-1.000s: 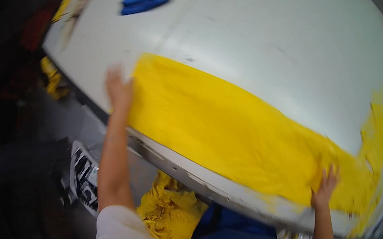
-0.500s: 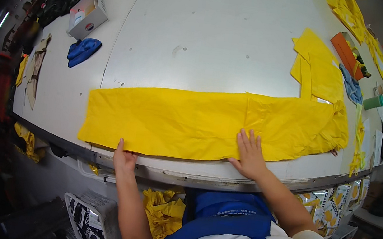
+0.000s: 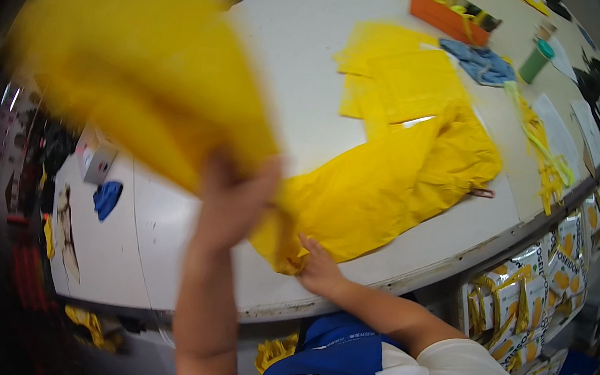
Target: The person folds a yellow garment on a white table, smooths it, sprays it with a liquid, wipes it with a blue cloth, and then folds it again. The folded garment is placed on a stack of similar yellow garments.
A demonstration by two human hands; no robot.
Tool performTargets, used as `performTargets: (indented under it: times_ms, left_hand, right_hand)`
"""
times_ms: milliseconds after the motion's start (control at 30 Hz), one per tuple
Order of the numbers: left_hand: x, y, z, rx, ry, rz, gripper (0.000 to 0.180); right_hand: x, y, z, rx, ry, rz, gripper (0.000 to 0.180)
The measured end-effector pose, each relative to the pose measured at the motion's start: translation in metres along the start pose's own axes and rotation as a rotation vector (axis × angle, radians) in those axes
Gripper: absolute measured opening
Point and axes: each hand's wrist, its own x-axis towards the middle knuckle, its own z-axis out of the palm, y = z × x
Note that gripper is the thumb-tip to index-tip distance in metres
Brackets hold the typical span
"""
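A bright yellow garment (image 3: 382,186) lies partly on the table, with one long section raised to the left in a blurred sweep. My left hand (image 3: 235,198) grips the raised section, which hides some of its fingers. At the fold by the near table edge, my right hand (image 3: 318,267) pinches the cloth. Beyond the fold, the gathered part rests flat, and squared-off yellow panels (image 3: 410,81) of the same colour spread out at its far end. A small reddish piece (image 3: 482,193) shows at its right edge.
On the white table (image 3: 166,238) are an orange box (image 3: 448,18) with yellow items, blue denim cloth (image 3: 484,64), a green cylinder (image 3: 536,63), yellow strips (image 3: 540,150), a white box (image 3: 97,161) and blue cloth (image 3: 107,198). Printed packages (image 3: 520,289) sit below the right edge.
The garment's left section, flat before, is now lifted up and folded back by my left hand. My right hand has moved from lying flat to pinching the fold. The view has turned right.
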Motion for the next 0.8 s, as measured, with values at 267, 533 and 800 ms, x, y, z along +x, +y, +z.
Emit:
performTargets:
  times_ms: [267, 533, 800]
  left_hand:
    - [0.019, -0.125, 0.305, 0.838, -0.82, 0.22, 0.075]
    - [-0.015, -0.135, 0.212, 0.53, -0.64, 0.645, 0.061]
    - [-0.061, -0.228, 0.064, 0.971, -0.072, 0.109, 0.062]
  right_hand:
    - [-0.04, -0.015, 0.018, 0.71, -0.013, 0.203, 0.041]
    - [-0.052, 0.0, -0.011, 0.653, -0.173, -0.023, 0.041]
    - [-0.02, 0.217, -0.302, -0.616, 0.073, 0.379, 0.062]
